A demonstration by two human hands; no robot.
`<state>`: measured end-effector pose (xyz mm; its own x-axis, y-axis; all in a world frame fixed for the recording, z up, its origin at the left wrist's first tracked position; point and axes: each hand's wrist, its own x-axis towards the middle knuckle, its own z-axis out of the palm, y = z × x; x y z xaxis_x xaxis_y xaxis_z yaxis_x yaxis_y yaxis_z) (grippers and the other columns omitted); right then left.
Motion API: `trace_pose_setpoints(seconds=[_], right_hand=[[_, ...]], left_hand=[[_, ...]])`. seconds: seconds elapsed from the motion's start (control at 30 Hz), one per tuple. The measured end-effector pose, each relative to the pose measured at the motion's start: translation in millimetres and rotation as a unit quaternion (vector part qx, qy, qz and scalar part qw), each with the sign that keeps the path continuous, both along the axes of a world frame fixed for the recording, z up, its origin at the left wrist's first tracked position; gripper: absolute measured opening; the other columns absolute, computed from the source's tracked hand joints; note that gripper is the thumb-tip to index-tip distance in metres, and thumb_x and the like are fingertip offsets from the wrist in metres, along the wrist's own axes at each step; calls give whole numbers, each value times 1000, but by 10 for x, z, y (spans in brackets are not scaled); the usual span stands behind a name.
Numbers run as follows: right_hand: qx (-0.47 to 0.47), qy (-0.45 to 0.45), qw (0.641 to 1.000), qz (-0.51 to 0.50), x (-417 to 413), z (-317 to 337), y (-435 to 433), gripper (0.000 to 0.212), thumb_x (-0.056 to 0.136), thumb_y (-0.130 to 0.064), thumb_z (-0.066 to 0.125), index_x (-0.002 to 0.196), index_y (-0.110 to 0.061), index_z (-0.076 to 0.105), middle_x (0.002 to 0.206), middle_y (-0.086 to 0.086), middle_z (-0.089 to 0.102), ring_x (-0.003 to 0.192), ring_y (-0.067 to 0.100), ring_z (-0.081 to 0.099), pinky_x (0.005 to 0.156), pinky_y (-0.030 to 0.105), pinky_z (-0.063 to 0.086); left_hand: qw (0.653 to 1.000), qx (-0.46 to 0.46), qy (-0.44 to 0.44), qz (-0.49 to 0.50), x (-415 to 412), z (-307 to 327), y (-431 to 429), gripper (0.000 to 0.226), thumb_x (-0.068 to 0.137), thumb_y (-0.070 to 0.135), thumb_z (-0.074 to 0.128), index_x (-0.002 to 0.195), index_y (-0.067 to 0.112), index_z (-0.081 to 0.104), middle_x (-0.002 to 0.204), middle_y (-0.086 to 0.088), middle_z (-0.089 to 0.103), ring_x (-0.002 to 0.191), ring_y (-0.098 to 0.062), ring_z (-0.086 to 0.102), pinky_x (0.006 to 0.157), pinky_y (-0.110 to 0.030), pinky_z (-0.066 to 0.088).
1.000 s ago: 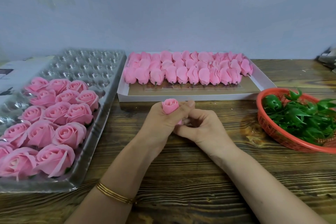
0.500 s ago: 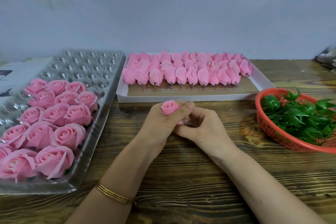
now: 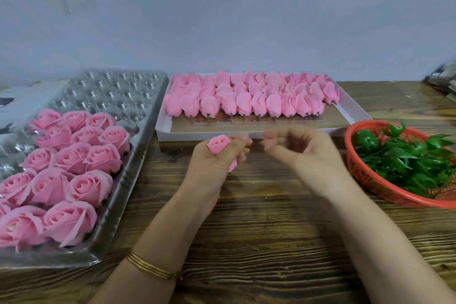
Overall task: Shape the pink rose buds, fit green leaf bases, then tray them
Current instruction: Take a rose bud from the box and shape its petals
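L hand grips pink bud, near upright, tip up, R hand loose

Small handcraft workshop, wooden worktable against plain grey wall, moulded tray of finished pink roses at left, box of unshaped buds at centre, red basket of leaf bases at right

Wooden table, dark grain running left to right, pale specks scattered on it; plain grey-blue wall behind its far edge; white printed sheet or box far left, only partly seen; blurred dark clutter far right, unidentifiable.
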<state>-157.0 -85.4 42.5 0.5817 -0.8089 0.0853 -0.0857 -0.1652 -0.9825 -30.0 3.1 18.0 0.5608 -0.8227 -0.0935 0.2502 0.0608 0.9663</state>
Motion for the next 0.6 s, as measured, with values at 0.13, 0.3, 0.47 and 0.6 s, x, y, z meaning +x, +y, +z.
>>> trace_pose_setpoints(seconds=[0.13,0.3,0.47,0.6], right_hand=[[-29,-40,996,-75,-238,143,-233,18,85,1,70,89,-17,72,78,2,69,68,7,60,70,16,52],[-79,-31,980,-180,-559,307,-469,16,85,-5,71,87,-21,72,74,-1,68,60,4,57,60,12,49],[-110,64,941,-315,-896,270,-796,14,72,-38,67,77,-50,68,73,-27,68,71,-3,65,69,29,56],[-136,138,896,-399,-1303,-91,-1560,24,58,-55,59,82,-63,59,76,-22,67,85,9,69,86,44,57]], left_hand=[[999,10,-29,-13,12,20,23,26,70,44,68,69,20,76,77,-5,70,71,-10,62,76,-26,53],[999,15,-49,-14,14,19,23,27,74,44,66,65,20,74,66,-2,65,62,-8,57,64,-23,49],[998,21,-54,-11,32,8,9,28,74,46,67,60,21,68,62,1,60,59,-7,53,64,-23,47],[999,14,-44,-7,26,4,1,29,72,45,67,60,19,64,65,-1,62,59,-7,52,66,-26,47]])
